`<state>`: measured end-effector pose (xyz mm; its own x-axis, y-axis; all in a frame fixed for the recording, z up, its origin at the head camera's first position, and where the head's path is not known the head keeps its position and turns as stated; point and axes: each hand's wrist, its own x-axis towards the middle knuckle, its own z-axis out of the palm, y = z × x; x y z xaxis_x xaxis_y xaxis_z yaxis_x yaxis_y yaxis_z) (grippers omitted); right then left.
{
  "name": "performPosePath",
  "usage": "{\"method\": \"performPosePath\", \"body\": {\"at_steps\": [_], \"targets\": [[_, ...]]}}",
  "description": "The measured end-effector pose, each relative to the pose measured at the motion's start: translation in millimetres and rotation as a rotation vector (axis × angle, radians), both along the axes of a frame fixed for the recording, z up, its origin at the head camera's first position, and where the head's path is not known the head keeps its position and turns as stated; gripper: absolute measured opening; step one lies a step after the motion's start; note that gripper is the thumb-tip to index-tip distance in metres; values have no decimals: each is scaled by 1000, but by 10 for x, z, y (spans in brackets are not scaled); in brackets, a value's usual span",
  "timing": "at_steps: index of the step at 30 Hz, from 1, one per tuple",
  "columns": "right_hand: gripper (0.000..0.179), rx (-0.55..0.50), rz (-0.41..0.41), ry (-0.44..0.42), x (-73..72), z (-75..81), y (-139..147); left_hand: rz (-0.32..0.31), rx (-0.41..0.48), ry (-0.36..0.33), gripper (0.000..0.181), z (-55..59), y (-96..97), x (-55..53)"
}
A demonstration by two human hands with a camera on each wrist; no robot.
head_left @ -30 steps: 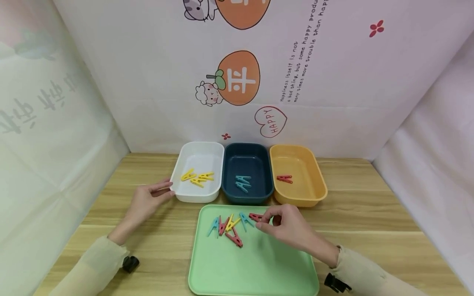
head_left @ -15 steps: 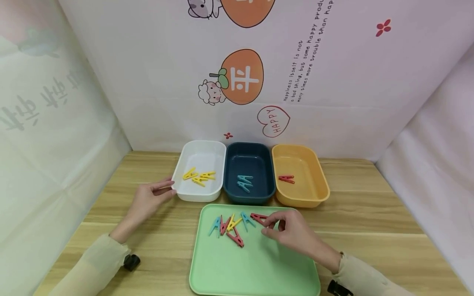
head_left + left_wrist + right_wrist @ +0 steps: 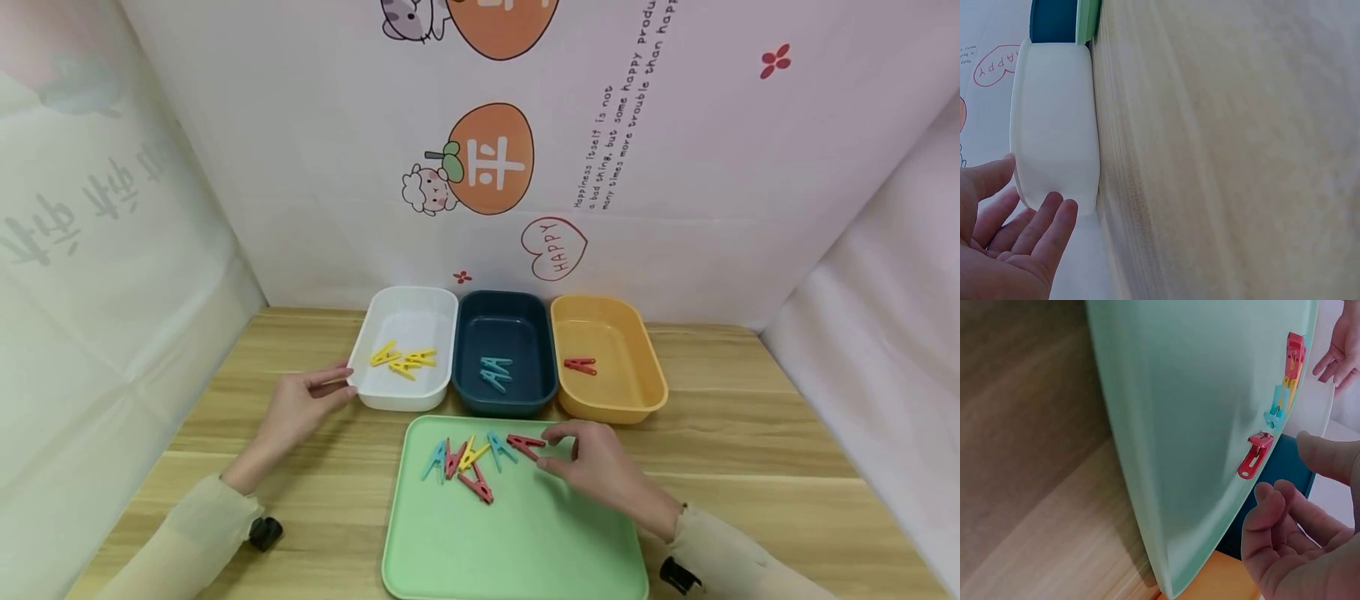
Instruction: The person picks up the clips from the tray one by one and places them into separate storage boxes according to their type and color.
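Note:
My right hand [image 3: 596, 462] is over the upper right of the green tray [image 3: 517, 550], thumb and index finger parted beside the legs of a red clothespin [image 3: 516, 442]. That red clothespin [image 3: 1257, 453] lies flat on the tray, outside the fingers in the right wrist view. Left of it are two more red clothespins [image 3: 477, 485], two light blue clothespins [image 3: 498, 446] and a yellow clothespin [image 3: 472, 454], several of them overlapping. With fingers extended, my left hand [image 3: 300, 404] touches the left side of the white bin [image 3: 1057, 119], fingertips at its end wall and thumb by the rim.
Behind the tray, three bins stand side by side. Yellow clothespins [image 3: 405, 364] lie in the white one, blue clothespins [image 3: 495, 373] in the dark blue bin [image 3: 504, 407], and one red clothespin [image 3: 580, 366] in the orange bin [image 3: 611, 412]. A printed cloth [image 3: 337, 167] hangs behind.
The right thumb and index finger have spread apart and drawn slightly right, so more of the nearby red clothespin shows. The left hand stays at the white bin. The head view has shifted slightly.

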<state>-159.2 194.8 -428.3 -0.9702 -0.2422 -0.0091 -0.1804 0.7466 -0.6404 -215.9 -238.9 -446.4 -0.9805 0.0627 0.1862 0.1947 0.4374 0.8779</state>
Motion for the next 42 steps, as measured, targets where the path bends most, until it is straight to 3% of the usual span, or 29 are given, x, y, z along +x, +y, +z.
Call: {"method": "performPosePath", "body": {"at_steps": [7,22,42], "targets": [[33,76,-30,-12,-72,-17,-94,1,6,-4,41,-7,3,5],[23,153,21,24,-107,-78,-183,-10,9,6,41,-18,17,-10],[26,134,-25,-31,-47,-76,-36,-5,3,3,40,-14,11,-17]]}}
